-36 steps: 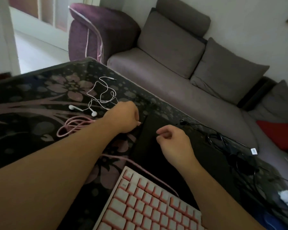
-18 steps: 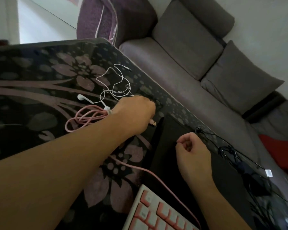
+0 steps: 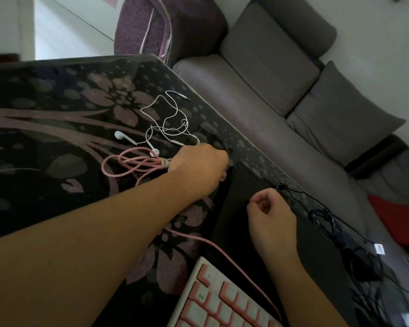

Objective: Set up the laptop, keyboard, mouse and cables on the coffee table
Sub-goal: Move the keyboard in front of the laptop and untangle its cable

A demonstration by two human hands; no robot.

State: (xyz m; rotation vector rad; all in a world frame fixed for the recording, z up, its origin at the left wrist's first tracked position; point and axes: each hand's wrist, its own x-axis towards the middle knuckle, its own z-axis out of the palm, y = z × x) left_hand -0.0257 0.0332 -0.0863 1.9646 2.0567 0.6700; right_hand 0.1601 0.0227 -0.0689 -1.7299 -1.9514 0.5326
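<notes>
A closed black laptop (image 3: 241, 192) lies on the dark floral coffee table (image 3: 45, 114). My left hand (image 3: 198, 168) is closed on the plug end of the pink keyboard cable (image 3: 198, 239) and touches the laptop's left edge; the plug itself is almost hidden. Behind that hand, the cable's slack lies in a tied coil (image 3: 128, 161). My right hand (image 3: 272, 215) rests on the laptop lid in a loose fist, holding nothing. The white and pink keyboard (image 3: 213, 300) sits at the near edge. No mouse is in view.
White earphones (image 3: 170, 123) lie tangled just beyond the pink coil. A black charger cable (image 3: 324, 215) with its power brick (image 3: 354, 246) runs along the table's right edge. A grey sofa (image 3: 257, 119) with a red cushion (image 3: 399, 223) stands close behind the table.
My left hand has brought the pink cable's plug up against the laptop's left edge, where it is now hidden. My right hand stays on the lid.
</notes>
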